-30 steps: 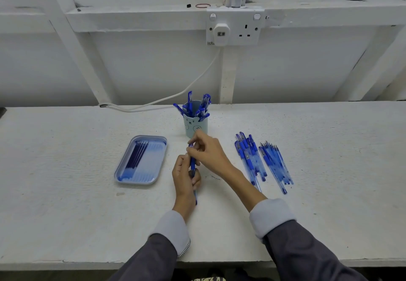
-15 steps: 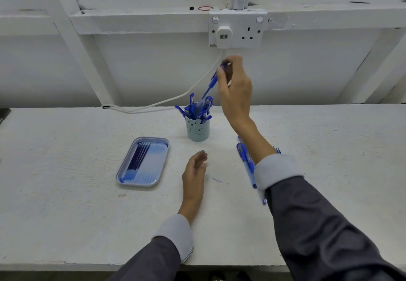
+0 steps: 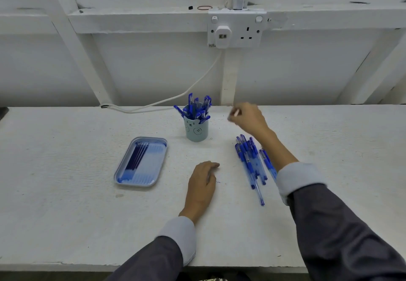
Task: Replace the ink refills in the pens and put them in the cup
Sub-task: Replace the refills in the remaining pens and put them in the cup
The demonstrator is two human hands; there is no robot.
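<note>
Left hand (image 3: 203, 177) rests flat and empty; right hand (image 3: 249, 117), blurred, appears loosely curled and empty. Unfilled pens (image 3: 250, 159) lie beneath the right forearm; cup (image 3: 196, 130) stands between the hands, farther away. Pens look light, rigid, slippery: pinch mid-barrel.

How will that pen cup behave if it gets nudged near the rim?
The cup is narrow and upright, with pens splaying well above the rim, so it probably sits top-heavy and may tip rather than slide. The table looks rough, which likely adds grip at its base.
</note>
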